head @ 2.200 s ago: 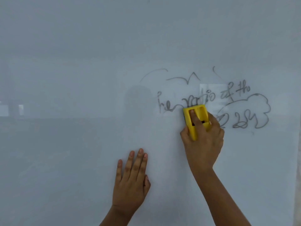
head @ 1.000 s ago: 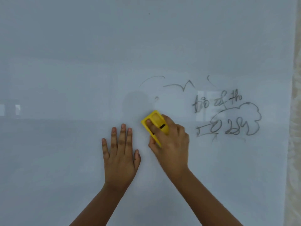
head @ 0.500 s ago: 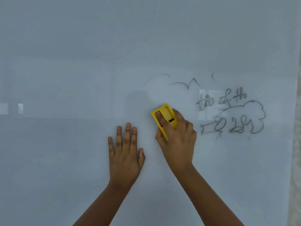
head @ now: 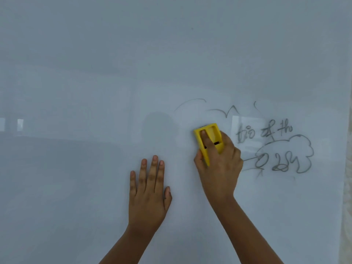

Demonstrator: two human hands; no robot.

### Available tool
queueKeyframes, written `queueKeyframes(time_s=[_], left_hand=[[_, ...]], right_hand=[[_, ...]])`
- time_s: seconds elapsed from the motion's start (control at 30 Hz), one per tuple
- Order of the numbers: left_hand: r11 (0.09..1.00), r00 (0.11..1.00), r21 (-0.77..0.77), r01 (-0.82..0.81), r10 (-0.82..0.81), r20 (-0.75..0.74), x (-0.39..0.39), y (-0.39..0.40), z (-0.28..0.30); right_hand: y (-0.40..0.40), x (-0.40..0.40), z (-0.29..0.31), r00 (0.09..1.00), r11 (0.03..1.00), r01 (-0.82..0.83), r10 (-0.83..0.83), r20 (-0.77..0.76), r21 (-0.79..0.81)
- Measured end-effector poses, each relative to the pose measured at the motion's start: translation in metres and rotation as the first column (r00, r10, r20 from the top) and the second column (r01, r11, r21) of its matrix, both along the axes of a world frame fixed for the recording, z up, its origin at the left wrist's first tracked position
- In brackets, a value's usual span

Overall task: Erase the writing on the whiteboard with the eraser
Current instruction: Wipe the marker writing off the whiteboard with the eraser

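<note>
A whiteboard (head: 95, 73) fills the view. Dark marker writing (head: 266, 132) stays on its right part, with a cloud outline and scribbles (head: 285, 159) below it and thin arcs (head: 222, 110) above. My right hand (head: 219, 164) presses a yellow eraser (head: 209, 134) flat against the board, just left of the writing, index finger laid along its back. My left hand (head: 148, 191) lies flat on the board with fingers spread, lower left of the eraser, holding nothing.
The board's right edge (head: 345, 130) runs down the frame, with a pale curtain-like surface (head: 349, 206) beyond it. Faint reflections of a room show in the board's left half (head: 19, 124).
The words left of the remaining writing have been wiped away. The eraser swept left, then came back rightward toward the writing. My left hand shifted up the board.
</note>
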State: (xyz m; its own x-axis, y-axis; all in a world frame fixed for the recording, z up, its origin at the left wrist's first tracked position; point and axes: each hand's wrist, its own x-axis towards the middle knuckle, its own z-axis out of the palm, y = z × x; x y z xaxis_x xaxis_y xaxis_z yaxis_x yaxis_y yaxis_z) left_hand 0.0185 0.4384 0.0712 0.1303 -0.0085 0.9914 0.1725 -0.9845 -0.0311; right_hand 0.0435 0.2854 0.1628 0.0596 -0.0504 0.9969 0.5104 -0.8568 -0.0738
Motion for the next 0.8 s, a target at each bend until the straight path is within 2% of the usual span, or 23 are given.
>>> queueKeyframes(time_s=[0.07,0.13,0.27,0.33,0.47,0.53,0.6,0.7,0.8], left_hand=[[1.0,1.0,0.002,-0.001,0.001,-0.006,0.0,-0.001,-0.002],[1.0,1.0,0.005,0.003,-0.002,-0.006,0.0,-0.001,-0.004],[1.0,1.0,0.012,0.009,-0.009,-0.013,-0.001,0.003,-0.003],[1.0,1.0,0.022,0.016,-0.016,-0.013,0.0,0.004,-0.004],[0.999,1.0,0.023,0.025,-0.025,-0.017,-0.001,0.002,-0.006],[0.999,0.999,0.014,0.03,-0.03,-0.018,0.0,0.002,-0.006],[0.999,0.999,0.009,0.036,-0.035,-0.017,0.0,0.002,-0.007],[0.999,1.0,0.014,0.029,-0.029,-0.007,0.0,0.003,-0.006],[0.999,0.999,0.025,0.033,-0.033,0.005,0.001,0.006,-0.006]], right_hand=[[0.005,0.001,0.028,0.999,0.989,0.002,0.004,-0.035,0.15],[0.023,-0.004,0.047,0.999,0.98,0.016,-0.008,-0.04,0.199],[0.044,-0.014,0.029,0.999,1.0,-0.007,0.007,0.039,-0.01],[0.029,-0.01,0.017,1.0,0.999,0.0,0.001,0.023,-0.044],[0.001,0.003,0.05,0.999,0.975,0.034,-0.028,-0.034,0.218],[0.009,0.002,0.075,0.999,0.965,0.022,-0.012,-0.038,0.261],[0.029,-0.005,0.083,1.0,0.981,0.004,0.0,-0.025,0.193],[0.051,-0.017,0.056,0.998,1.0,0.021,-0.02,0.053,-0.011],[0.031,-0.012,0.029,0.999,0.993,0.003,0.002,0.037,-0.12]])
